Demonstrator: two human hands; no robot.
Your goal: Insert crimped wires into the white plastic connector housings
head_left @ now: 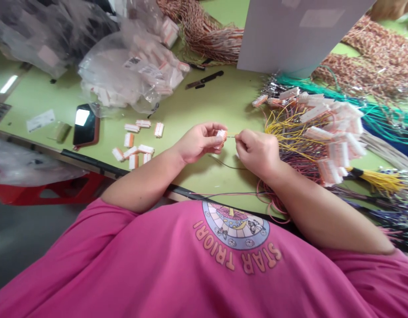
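mid-frame: plug [221, 133] is being grasped by left fingers [211, 142] | right of centre: wire [231, 136] is being pinched by right fingers [242, 140]

A pink short-sleeved shirt [150, 260] bears a round butterfly print [237, 227] and lettering [246, 266].

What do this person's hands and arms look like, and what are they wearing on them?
The left hand and right hand are ungloved, with no watch or bracelet visible. Pink sleeves, matching the shirt, leave the forearms uncovered.
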